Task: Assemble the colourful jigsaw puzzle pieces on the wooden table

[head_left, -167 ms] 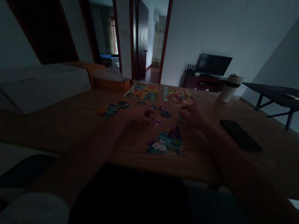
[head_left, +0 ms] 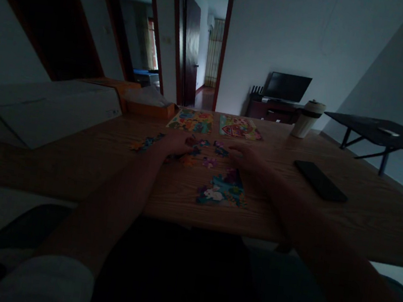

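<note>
Jigsaw pieces lie scattered on the wooden table. My left hand (head_left: 177, 144) is low over the pieces on the left, fingers bent with a gap to the thumb; no piece shows clearly in it. Beside its fingertips are dark blue pieces (head_left: 196, 151) and an orange piece (head_left: 186, 160). My right hand (head_left: 245, 158) reaches in from the right, fingers stretched towards a dark piece (head_left: 221, 151). A purple piece (head_left: 209, 162) lies between the hands. Nearer to me is a joined puzzle section (head_left: 224, 188) with a white rabbit. Dim light hides finger detail.
Two colourful picture sheets (head_left: 191, 120) lie at the far side. A white box (head_left: 57, 113) and an orange box (head_left: 150, 110) stand left. On the right are a black phone-like slab (head_left: 319, 181) and a pale tumbler (head_left: 308, 120). More pieces (head_left: 144, 144) lie left.
My left hand has moved left and slightly away, uncovering orange and dark blue pieces. My right hand has shifted left and slightly towards me, closer to the middle pieces.
</note>
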A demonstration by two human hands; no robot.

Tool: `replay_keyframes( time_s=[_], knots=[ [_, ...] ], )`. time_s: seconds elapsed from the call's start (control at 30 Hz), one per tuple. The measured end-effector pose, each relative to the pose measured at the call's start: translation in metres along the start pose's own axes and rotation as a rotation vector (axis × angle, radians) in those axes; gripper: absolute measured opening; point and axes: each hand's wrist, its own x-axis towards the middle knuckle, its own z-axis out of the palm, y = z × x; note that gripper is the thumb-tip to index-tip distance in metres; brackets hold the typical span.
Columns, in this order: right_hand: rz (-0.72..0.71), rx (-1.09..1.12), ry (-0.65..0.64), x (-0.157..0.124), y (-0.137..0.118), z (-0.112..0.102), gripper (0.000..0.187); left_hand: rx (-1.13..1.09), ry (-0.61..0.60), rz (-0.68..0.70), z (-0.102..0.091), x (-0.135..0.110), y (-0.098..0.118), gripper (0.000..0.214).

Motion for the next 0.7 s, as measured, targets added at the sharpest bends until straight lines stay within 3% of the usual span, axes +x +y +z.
replay_keyframes(
  time_s=[0.2,0.47,0.7],
  knots=[
    [-0.033,-0.074,-0.216,0.004,-0.010,0.002,0.034,0.119,-0.016,-0.113,-0.001,0.004,-0.014,0.037],
    [0.236,-0.291,-0.112,0.002,0.008,-0.013,0.041,0.174,0.014,-0.101,0.005,0.005,-0.002,0.045],
    [0.006,-0.262,-0.135,0.035,-0.006,0.000,0.047,0.183,-0.030,-0.043,0.013,0.010,0.001,0.044]
  ],
)
